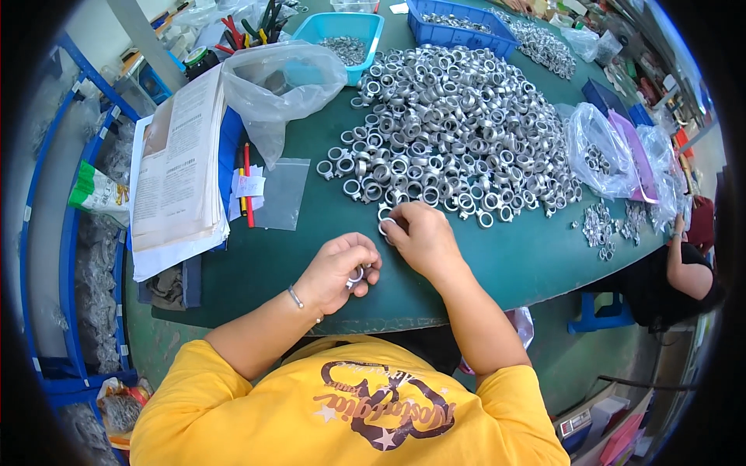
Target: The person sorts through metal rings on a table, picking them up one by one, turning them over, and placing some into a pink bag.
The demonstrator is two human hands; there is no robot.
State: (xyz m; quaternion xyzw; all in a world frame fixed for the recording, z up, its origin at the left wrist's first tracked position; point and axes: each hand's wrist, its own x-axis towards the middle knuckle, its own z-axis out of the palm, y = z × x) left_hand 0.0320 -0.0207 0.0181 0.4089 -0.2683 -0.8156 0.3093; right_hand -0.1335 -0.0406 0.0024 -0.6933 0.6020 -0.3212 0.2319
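Note:
My left hand (339, 269) is closed around a small silver metal ring clamp (355, 276), which shows between the fingers and palm above the table's near edge. To its right, my right hand (420, 237) pinches another metal ring (385, 225) by its side, at the near edge of a big heap of rings (466, 116). The heap's rings look alike, grey metal with small lugs. Both hands are over the green tabletop (264, 268), a short gap apart.
A stack of papers (175, 167), pens (247, 186) and a clear bag (284, 81) lie left. Behind stand a turquoise bin (371, 35) and a blue crate (462, 31). Small metal parts (600, 225) and bagged rings (598, 155) lie right. Another person (684, 272) sits far right.

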